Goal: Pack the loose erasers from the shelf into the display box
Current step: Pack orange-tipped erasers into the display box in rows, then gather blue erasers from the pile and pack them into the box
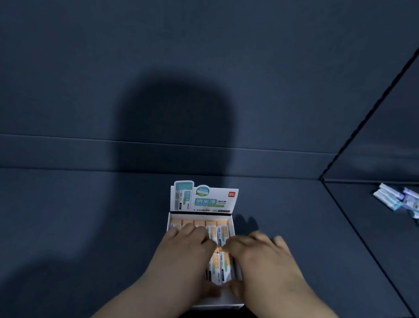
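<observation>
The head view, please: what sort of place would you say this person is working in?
Probably a stationery shop or stockroom: a dark shelf carries a branded display box of orange erasers, with what look like loose blue-wrapped erasers piled in the next bay.

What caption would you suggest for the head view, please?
Left hand and right hand touch orange erasers in the display box on a dark shelf.
</observation>
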### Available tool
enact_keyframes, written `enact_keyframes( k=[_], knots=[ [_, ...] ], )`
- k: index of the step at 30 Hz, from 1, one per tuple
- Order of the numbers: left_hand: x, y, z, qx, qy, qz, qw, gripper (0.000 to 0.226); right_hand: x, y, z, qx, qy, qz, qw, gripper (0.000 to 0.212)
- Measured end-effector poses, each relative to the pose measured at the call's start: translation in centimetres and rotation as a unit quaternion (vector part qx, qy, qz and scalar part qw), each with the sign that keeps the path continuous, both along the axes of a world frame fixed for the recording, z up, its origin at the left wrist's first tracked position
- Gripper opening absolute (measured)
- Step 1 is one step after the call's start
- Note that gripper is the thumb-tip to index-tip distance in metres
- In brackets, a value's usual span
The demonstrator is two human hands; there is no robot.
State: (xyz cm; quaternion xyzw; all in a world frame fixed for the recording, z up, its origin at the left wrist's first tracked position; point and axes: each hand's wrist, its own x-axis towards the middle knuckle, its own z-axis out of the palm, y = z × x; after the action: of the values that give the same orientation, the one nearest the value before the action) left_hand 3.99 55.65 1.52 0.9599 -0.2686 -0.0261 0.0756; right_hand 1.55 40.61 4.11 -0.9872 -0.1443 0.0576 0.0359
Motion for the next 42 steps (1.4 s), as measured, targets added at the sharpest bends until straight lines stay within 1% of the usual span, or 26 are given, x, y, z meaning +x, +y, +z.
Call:
enact_keyframes(
  k=[3,5,6,9,11,14,16,21,24,27,29,30,33,34,37,39,42],
  knots=[
    [0.0,0.0,0.2,-0.015,-0.021,-0.008,1.000,0.060,0.0,0.4,0.0,-0.021,-0.004,-0.003,1.000,0.046],
    [-0.2,0.2,0.0,-0.021,-0.012,-0.018,1.000,0.060,0.1,0.5,0.0,-0.036,-0.004,0.002,0.999,0.046],
    [-0.3,0.4,-0.3,-0.012,0.009,-0.022,1.000,0.062,0.1,0.5,0.1,-0.041,-0.001,0.004,0.999,0.046],
    [-0.3,0.7,-0.5,0.005,0.016,-0.035,0.999,0.065,0.2,0.5,0.1,-0.029,-0.001,0.003,1.000,0.043],
    [-0.2,0.8,-0.5,-0.001,0.024,-0.033,0.999,0.062,0.1,0.4,0.1,-0.030,-0.006,0.008,1.000,0.041],
    [-0.3,0.9,-0.7,-0.010,0.011,-0.029,0.999,0.055,0.1,0.4,-0.1,-0.049,-0.002,0.004,0.999,0.034],
    [-0.5,0.9,-0.9,-0.018,0.008,-0.024,1.000,0.054,0.0,0.5,-0.4,-0.051,-0.004,0.000,0.999,0.029],
    [-0.7,0.8,-0.8,-0.021,0.006,-0.019,1.000,0.054,-0.2,0.6,-1.1,-0.043,-0.008,-0.012,0.999,0.030],
    [-0.7,0.9,-0.8,-0.024,0.004,-0.019,1.000,0.054,-0.2,0.6,-1.3,-0.054,-0.015,-0.015,0.998,0.028],
    [-0.8,0.9,-0.9,-0.021,-0.003,-0.013,1.000,0.055,-0.6,0.7,-1.5,-0.044,-0.038,-0.005,0.998,0.026],
    [-0.9,0.9,-0.7,-0.010,-0.007,-0.012,1.000,0.057,-0.8,0.6,-1.7,-0.027,-0.045,-0.010,0.999,0.032],
    [-0.9,0.9,-0.7,-0.007,-0.007,-0.013,1.000,0.057,-0.9,0.6,-1.8,-0.024,-0.055,-0.011,0.998,0.031],
    [-0.9,0.9,-0.3,0.006,-0.003,-0.014,1.000,0.059,-1.4,0.0,-1.5,0.021,-0.120,-0.033,0.992,0.021],
    [-0.8,1.0,-0.1,0.003,-0.001,-0.011,1.000,0.059,-1.4,-0.5,-1.2,0.039,-0.137,-0.053,0.988,0.022],
    [-0.9,0.8,0.8,-0.004,-0.015,0.012,1.000,0.056,-1.6,-2.5,-0.7,0.062,-0.155,-0.114,0.979,0.032],
    [-1.2,-0.2,1.4,-0.001,-0.042,0.021,0.999,0.051,-1.7,-4.1,-0.8,0.048,-0.140,-0.134,0.980,0.038],
    [-2.1,-2.9,1.9,-0.028,-0.092,0.012,0.995,0.041,-2.1,-6.1,-0.6,0.028,-0.100,-0.146,0.984,0.040]
  ],
)
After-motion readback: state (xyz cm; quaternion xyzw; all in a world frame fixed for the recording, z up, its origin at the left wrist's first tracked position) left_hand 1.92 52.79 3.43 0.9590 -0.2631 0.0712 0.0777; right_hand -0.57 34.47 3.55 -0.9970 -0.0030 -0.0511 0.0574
